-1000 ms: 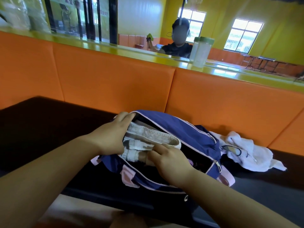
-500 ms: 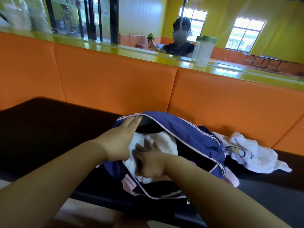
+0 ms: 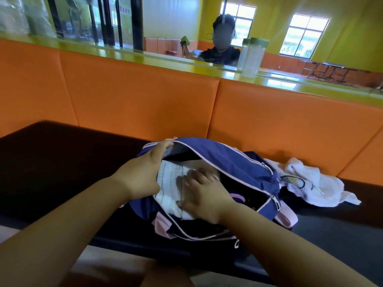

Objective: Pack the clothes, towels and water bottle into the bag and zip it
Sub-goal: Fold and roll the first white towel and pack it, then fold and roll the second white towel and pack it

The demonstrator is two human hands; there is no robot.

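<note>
Clothes (image 3: 172, 183) of pale white cloth lie inside the open blue bag (image 3: 234, 162), which sits on the dark seat (image 3: 51, 162) in front of the orange backrest (image 3: 145, 108). At the left side of the bag, the left hand (image 3: 143, 175) grasps the upper edge of the opening with its fingers and lifts it, and just beside it the right hand (image 3: 204, 195) lies flat on the clothes, its fingers spread and released, a little blurred. To the right of the bag, touching it, a white towel (image 3: 310, 183) lies crumpled on the seat, and the bottle (image 3: 253, 56) stands on the yellow ledge (image 3: 124, 56) above the backrest, well apart from the bag.
</note>
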